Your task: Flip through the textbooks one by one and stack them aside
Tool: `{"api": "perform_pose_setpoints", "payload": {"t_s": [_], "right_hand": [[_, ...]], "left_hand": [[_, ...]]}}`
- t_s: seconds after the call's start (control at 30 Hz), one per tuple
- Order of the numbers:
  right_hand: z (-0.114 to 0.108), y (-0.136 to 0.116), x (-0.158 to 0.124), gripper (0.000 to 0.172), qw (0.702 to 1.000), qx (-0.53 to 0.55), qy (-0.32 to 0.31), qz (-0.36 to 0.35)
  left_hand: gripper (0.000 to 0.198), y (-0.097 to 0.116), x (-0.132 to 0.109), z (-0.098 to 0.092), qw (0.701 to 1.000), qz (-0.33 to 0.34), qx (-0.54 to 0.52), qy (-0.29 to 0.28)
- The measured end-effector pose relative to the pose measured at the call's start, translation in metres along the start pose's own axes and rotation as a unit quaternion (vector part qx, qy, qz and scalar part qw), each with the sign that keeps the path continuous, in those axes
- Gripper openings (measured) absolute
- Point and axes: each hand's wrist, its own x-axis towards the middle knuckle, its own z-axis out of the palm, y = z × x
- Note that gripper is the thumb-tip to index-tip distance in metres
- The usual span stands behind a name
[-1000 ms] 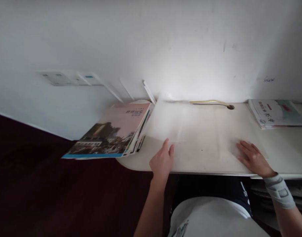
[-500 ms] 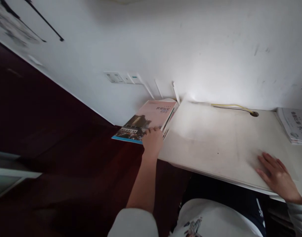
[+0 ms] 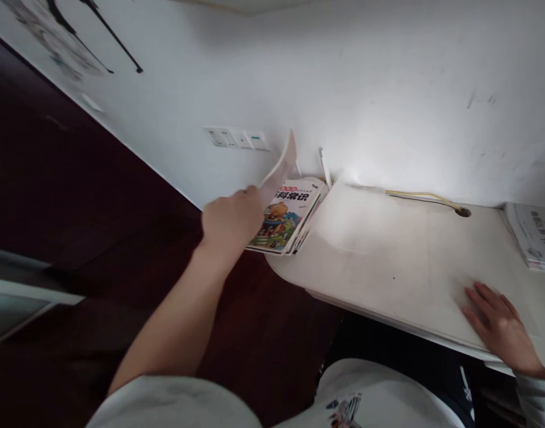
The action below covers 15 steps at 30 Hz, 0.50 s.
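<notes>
Where the left hand [image 3: 233,219] grips, a book [image 3: 281,171] — bent — extends beyond it.

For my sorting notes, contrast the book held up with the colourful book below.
The held book curves upward in the left hand; the colourful book lies flat. The held book shows a pale side, the colourful book a bright cartoon cover. Both are near the wall.
</notes>
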Motion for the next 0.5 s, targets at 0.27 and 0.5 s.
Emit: {"api": "perform_pose_setpoints", "payload": {"t_s": [0.27, 0.5], "right_hand": [[-0.012, -0.014, 0.008, 0.041, 1.0, -0.004, -0.015, 0.02], [-0.02, -0.023, 0.014, 0.041, 0.999, -0.006, -0.036, 0.035]], "left_hand": [[0.036, 0.049, -0.012, -0.015, 0.952, 0.055, -0.249, 0.168], [0.049, 0.118, -0.051, 0.114, 0.686, -0.049, -0.703, -0.18]]}}
